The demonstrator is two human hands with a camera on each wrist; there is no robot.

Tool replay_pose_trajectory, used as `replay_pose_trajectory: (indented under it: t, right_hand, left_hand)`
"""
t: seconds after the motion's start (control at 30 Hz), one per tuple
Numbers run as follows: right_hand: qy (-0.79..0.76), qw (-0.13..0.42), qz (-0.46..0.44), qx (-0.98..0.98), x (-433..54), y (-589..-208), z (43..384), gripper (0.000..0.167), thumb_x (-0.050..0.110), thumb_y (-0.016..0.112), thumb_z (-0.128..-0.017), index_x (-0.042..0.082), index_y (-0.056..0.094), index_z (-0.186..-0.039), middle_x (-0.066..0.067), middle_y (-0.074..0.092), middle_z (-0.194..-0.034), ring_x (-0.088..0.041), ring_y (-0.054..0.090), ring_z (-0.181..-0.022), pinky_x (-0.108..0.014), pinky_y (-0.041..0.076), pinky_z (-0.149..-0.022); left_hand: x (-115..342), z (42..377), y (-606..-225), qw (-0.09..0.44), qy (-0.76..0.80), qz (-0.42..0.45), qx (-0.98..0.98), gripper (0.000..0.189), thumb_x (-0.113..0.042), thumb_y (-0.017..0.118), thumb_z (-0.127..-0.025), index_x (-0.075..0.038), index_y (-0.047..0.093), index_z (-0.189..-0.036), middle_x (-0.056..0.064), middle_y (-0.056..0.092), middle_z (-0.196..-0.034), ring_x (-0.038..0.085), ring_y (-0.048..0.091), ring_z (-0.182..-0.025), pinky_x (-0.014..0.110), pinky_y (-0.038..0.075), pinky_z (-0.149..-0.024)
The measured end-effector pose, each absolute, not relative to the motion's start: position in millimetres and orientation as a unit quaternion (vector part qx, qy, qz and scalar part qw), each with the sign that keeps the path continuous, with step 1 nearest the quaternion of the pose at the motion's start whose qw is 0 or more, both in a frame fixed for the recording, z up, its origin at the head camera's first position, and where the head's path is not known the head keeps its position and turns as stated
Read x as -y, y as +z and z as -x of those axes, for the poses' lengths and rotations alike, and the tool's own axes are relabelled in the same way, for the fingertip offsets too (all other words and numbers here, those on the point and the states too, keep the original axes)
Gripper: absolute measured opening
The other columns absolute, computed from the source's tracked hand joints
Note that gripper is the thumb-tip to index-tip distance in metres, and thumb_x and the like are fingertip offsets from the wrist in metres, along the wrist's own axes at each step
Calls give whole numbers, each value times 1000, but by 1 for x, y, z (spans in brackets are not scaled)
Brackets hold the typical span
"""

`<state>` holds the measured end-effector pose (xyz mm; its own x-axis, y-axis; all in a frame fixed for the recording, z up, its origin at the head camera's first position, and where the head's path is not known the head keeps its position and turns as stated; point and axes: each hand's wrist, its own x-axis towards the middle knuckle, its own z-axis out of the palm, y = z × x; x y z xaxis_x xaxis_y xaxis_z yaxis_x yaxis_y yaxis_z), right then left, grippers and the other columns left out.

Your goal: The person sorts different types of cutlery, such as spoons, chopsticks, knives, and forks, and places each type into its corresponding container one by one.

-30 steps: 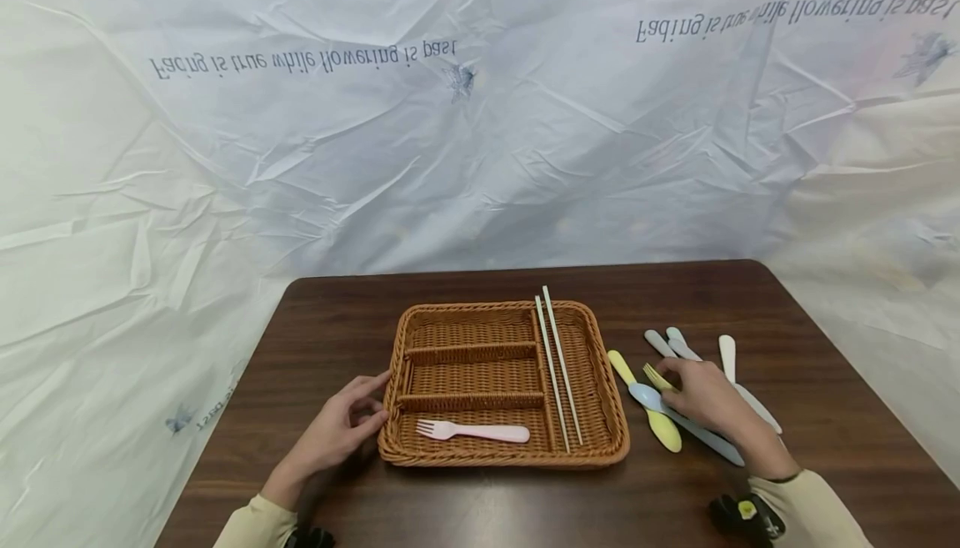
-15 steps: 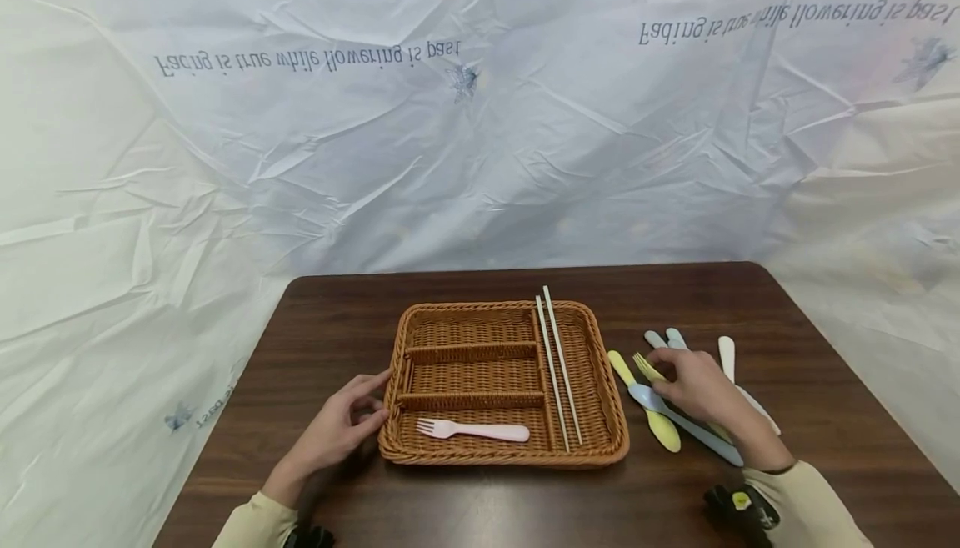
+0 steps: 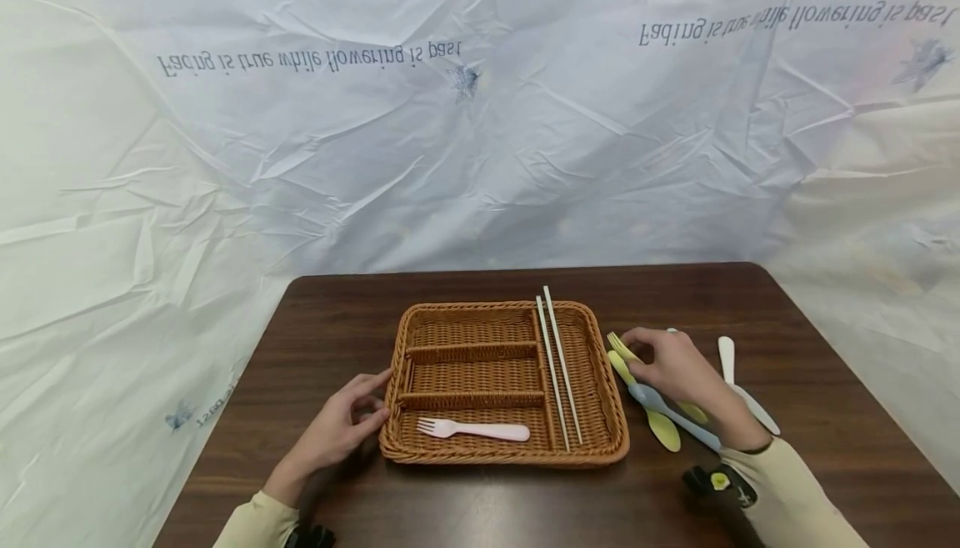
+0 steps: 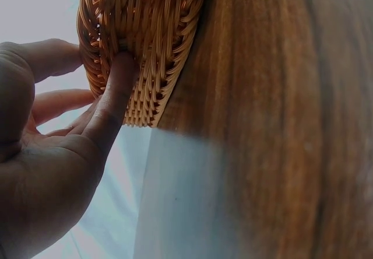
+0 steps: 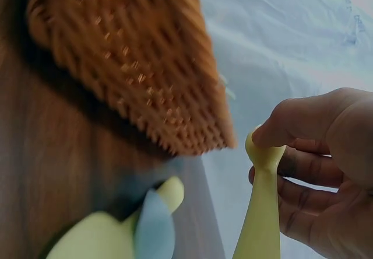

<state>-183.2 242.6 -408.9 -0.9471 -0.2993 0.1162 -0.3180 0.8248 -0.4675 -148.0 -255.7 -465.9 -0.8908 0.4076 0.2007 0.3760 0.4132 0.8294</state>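
My right hand (image 3: 675, 369) pinches a yellow fork (image 3: 618, 346) near its head, tines pointing left towards the basket. In the right wrist view, the fork's handle (image 5: 259, 218) hangs below my thumb and fingers. Beneath this hand lie a yellow spoon (image 3: 663, 431) and a blue-grey piece of cutlery (image 3: 675, 414) crossing over it. My left hand (image 3: 337, 423) touches the left side of a brown woven basket (image 3: 471, 402), its thumb against the outer wall in the left wrist view. Inside the basket's front compartment rests a pink fork (image 3: 480, 431).
Two pale chopsticks (image 3: 553, 373) lie lengthwise in the basket's right compartment, their far ends over the rim. A white utensil (image 3: 727, 360) lies right of my right hand. Everything stands on a dark wooden table (image 3: 337, 306), with a pale printed sheet (image 3: 480, 156) behind.
My right hand has lifted the yellow fork and moved left with it, towards the basket's right rim. My left hand and the basket stay in place.
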Motion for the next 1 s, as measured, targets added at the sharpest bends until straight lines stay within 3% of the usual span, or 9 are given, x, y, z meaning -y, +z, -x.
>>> replay_pose_trajectory:
  t: [0.23,1.0]
  right_hand:
    - [256,30,-178,950,-226,-399,189,24,9,67,-89,6,68,-112,1,68,-87,-8,59,-71,-25,43,-54]
    - [269,97,-281,916,-156,-367,200,24,13,68,-90,12,71,-114,2,69,-91,-2,53,-64,-23,44,-55]
  left_hand:
    - [254,147,-464,16,492,-234,-838,55,-10,65,-94,-2,45,-145,17,54,-124,16,65,-95,24,54,-68]
    - [256,148,-467,14,485,-221,-846,55,-11,65,-94,-4,46,-145,15,55,-122,13,64,-95,24,54,-68]
